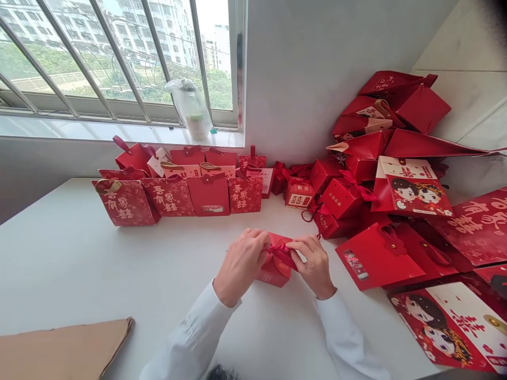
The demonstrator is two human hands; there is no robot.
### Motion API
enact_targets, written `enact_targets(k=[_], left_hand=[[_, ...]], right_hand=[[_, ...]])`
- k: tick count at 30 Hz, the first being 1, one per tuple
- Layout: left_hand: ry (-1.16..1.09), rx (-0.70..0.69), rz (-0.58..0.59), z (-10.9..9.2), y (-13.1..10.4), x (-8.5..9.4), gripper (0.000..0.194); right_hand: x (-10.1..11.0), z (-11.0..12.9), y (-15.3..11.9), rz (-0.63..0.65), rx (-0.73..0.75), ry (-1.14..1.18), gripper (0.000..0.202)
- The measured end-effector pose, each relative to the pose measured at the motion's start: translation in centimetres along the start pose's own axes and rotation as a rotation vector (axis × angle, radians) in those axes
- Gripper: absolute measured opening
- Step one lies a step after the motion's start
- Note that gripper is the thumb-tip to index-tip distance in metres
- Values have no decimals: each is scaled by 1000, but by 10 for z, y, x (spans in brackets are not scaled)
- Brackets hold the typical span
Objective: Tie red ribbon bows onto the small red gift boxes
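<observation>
A small red box (274, 266) is grasped between the left hand (240, 265) and right hand (312, 265), its ribbon (279, 249) pinched and seemingly half-tied; beyond them, finished bags (174, 195) are lined on the tabletop (79, 264).

Both hands (277, 261) pinch a ribbon (278, 249) on a red box (274, 272).

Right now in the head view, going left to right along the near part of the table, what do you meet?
Brown cardboard sheet → left hand → small red ribboned box held by both hands → right hand → flat red bag → cartoon-couple bag.
</observation>
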State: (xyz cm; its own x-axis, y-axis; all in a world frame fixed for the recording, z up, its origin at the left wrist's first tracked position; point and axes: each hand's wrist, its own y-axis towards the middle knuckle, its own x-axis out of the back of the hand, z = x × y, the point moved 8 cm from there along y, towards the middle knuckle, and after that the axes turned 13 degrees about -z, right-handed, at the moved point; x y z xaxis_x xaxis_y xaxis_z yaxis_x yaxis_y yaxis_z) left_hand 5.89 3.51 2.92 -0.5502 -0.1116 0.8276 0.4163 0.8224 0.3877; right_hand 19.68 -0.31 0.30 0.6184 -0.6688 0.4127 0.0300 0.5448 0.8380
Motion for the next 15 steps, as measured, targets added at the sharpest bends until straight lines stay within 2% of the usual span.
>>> enact_targets(k=[4, 7, 11, 15], left_hand=[[164, -334, -116, -29, -11, 6, 24], [228, -509, -197, -37, -26, 5, 29], [204, -471, -275, -25, -37, 3, 31], [125, -448, -296, -17, -42, 0, 32]], right_hand=[[0, -2, -1, -21, -29, 2, 18], [-1, -2, -1, -35, -33, 6, 19], [-2, 0, -1, -48, -31, 18, 20], [-2, 0, -4, -66, -39, 22, 21]])
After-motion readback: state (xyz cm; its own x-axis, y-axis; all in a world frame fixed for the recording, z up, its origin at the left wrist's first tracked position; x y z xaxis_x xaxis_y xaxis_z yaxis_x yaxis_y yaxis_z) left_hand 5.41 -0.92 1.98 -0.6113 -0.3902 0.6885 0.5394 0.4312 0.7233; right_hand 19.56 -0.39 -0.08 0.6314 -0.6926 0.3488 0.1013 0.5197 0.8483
